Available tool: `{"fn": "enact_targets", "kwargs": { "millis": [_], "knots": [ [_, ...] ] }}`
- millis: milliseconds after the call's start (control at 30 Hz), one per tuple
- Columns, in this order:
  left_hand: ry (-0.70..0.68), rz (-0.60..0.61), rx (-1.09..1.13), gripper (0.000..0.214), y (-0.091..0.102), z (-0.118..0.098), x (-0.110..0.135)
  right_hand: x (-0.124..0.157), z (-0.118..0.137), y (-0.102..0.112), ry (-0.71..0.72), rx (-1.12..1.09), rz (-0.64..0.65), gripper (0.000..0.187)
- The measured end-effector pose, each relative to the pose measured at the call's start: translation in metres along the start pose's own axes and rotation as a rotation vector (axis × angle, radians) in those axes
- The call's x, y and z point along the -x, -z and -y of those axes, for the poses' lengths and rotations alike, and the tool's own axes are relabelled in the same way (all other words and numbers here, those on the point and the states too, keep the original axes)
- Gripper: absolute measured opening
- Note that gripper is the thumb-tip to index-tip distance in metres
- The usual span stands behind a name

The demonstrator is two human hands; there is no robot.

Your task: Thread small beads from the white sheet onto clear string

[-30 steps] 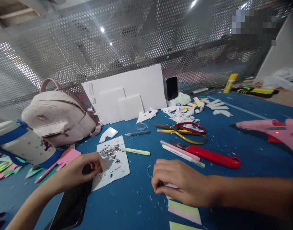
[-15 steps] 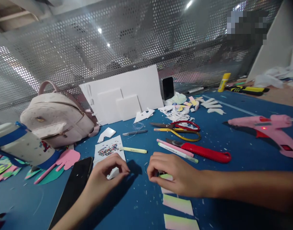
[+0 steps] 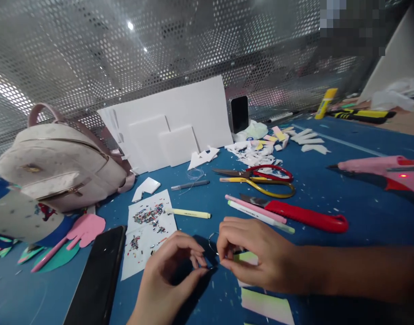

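Observation:
My left hand (image 3: 175, 273) is closed, thumb and forefinger pinched at the tips. What it holds, if anything, is too small to make out. Just right of it, my right hand (image 3: 257, 257) also pinches, with a thin looped thread (image 3: 211, 241) curving out from its fingertips. Strips of green-to-pink foam (image 3: 268, 306) lie on the table beneath and in front of the right hand. Beside the left hand is a white paper sheet (image 3: 131, 259) bearing small multicoloured beads or sequins (image 3: 148, 213).
A black phone (image 3: 97, 275) lies left. Beyond the hands are a yellow marker (image 3: 190, 213), pink pen (image 3: 250, 207), scissors (image 3: 254, 176) and a red-handled cutter (image 3: 308, 216). A pink glue gun (image 3: 369, 169) with a lit red light is right; a backpack (image 3: 65, 158) stands left.
My left hand has moved right, close to the right hand's fingertips, uncovering more of the bead sheet. The right hand keeps its pinch. The camera view has shifted slightly.

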State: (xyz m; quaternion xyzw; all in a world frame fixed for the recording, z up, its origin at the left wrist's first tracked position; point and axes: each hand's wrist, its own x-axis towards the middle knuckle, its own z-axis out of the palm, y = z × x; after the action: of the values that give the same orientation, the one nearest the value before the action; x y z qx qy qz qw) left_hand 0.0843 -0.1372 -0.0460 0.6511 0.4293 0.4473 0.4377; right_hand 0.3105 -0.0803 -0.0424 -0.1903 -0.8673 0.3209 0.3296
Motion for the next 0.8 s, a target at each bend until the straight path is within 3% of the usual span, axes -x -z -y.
{"fn": "enact_targets", "kwargs": {
  "millis": [800],
  "knots": [
    [0.052,0.018,0.049,0.016,-0.0033,-0.0021,0.0009,0.0018,-0.0043,-0.0014,0.015,0.005,0.033,0.011]
  ]
}}
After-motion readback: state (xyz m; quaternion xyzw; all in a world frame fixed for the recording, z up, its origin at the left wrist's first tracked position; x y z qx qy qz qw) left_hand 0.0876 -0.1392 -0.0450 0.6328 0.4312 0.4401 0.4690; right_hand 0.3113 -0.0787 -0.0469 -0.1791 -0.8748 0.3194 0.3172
